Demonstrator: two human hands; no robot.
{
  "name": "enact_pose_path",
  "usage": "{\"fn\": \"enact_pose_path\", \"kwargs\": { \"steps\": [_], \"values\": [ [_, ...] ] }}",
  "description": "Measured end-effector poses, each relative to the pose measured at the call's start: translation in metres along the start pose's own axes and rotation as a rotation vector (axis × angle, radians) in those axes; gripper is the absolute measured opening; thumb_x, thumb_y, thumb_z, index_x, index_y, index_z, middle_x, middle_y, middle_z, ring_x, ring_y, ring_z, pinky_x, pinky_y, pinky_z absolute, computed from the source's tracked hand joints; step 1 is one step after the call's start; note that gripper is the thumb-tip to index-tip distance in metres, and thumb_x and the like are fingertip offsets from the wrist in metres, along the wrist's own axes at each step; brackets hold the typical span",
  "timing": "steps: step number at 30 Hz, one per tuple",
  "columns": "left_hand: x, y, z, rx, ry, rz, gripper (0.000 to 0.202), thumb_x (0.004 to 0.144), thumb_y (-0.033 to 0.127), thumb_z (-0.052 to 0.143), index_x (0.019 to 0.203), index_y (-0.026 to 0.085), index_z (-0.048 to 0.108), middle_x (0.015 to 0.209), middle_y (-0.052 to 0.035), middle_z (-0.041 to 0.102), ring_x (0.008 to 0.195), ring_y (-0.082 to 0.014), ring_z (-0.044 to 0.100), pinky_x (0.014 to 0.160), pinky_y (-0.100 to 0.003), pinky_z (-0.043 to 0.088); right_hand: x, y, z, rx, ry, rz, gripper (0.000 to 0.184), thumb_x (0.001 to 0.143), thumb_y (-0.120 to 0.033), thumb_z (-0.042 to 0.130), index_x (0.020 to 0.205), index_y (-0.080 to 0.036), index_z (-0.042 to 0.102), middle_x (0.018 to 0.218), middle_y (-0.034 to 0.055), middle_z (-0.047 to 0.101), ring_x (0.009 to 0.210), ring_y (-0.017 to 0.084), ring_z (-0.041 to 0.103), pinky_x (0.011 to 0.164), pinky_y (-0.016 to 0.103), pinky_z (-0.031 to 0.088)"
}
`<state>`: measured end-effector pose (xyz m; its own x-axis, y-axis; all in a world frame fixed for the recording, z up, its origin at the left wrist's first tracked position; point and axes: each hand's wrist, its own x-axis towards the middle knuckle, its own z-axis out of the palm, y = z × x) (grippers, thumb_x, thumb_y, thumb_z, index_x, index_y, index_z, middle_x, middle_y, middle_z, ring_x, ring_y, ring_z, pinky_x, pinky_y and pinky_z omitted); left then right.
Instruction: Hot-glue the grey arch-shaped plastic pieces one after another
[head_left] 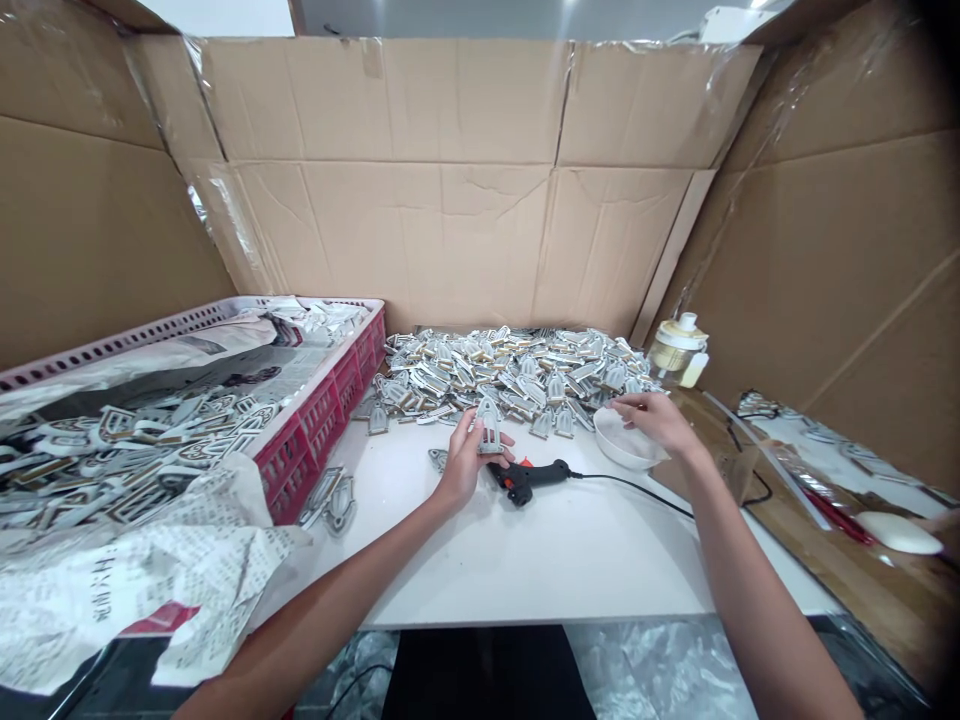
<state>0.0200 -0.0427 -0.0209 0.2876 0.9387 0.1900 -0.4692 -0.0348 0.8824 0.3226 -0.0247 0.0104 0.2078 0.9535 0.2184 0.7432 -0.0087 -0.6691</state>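
My left hand (463, 464) pinches a small grey-and-white arched piece (489, 428) upright above the white table (525, 565). Behind it lies a large heap of similar pieces (510, 375). My right hand (658, 418) reaches over the rim of a shallow white bowl (626, 442), close to the heap's right end. Whether those fingers hold anything small, I cannot tell. Between my hands lies a black and orange hot glue gun (526, 480), with its black cord (637, 488) running right.
A red plastic crate (304, 445) lined with newspaper holds several pieces at the left, with crumpled newspaper (127, 590) spilling forward. A plastic bottle (679, 350) stands at the right, beside a wooden board (847, 560). Cardboard sheets (450, 180) wall the back and sides.
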Motion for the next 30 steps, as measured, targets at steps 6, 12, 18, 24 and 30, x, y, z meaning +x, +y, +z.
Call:
{"fn": "enact_pose_path", "kwargs": {
  "steps": [6, 12, 18, 24, 30],
  "values": [
    [0.000, -0.001, 0.001, 0.005, -0.015, -0.017, 0.038, 0.079, 0.046, 0.053, 0.100, 0.019, 0.037, 0.070, -0.0029, 0.063, 0.058, -0.0179, 0.063, 0.054, -0.028, 0.048, -0.017, -0.057, 0.022, 0.723, -0.215, -0.027, 0.033, 0.060, -0.034, 0.074, 0.088, -0.018, 0.066, 0.078, 0.0036, 0.065, 0.070, 0.014, 0.060, 0.067, 0.029, 0.050],
    [0.002, -0.004, -0.001, -0.017, -0.053, -0.038, 0.039, 0.080, 0.050, 0.051, 0.099, 0.018, 0.040, 0.071, -0.0048, 0.065, 0.062, -0.0184, 0.065, 0.054, -0.027, 0.048, -0.036, -0.126, 0.079, 0.811, -0.271, -0.213, 0.028, 0.063, -0.031, 0.071, 0.088, -0.019, 0.066, 0.073, 0.0014, 0.066, 0.065, 0.014, 0.060, 0.063, 0.027, 0.049],
    [0.007, -0.004, -0.005, -0.070, -0.057, -0.047, 0.038, 0.081, 0.050, 0.048, 0.099, 0.017, 0.043, 0.071, -0.0038, 0.064, 0.061, -0.0181, 0.065, 0.053, -0.027, 0.049, -0.045, -0.132, 0.113, 0.712, -0.108, -0.358, 0.018, 0.070, -0.030, 0.066, 0.080, -0.016, 0.064, 0.072, 0.0036, 0.067, 0.064, 0.015, 0.060, 0.060, 0.026, 0.047],
    [0.008, -0.005, -0.006, -0.105, -0.066, -0.065, 0.034, 0.081, 0.048, 0.050, 0.094, 0.017, 0.043, 0.069, -0.0027, 0.062, 0.061, -0.0184, 0.065, 0.052, -0.027, 0.050, -0.048, -0.125, 0.115, 0.597, -0.004, -0.425, 0.013, 0.073, -0.029, 0.062, 0.079, -0.017, 0.066, 0.080, 0.0038, 0.065, 0.072, 0.015, 0.058, 0.065, 0.026, 0.047],
    [0.006, -0.002, -0.003, -0.120, -0.040, -0.087, 0.033, 0.079, 0.046, 0.053, 0.092, 0.018, 0.044, 0.073, -0.0019, 0.061, 0.063, -0.0180, 0.065, 0.055, -0.030, 0.052, -0.049, -0.122, 0.117, 0.500, 0.007, -0.456, 0.013, 0.072, -0.027, 0.063, 0.082, -0.019, 0.067, 0.095, 0.0061, 0.057, 0.076, 0.014, 0.053, 0.063, 0.026, 0.048]
  ]
}}
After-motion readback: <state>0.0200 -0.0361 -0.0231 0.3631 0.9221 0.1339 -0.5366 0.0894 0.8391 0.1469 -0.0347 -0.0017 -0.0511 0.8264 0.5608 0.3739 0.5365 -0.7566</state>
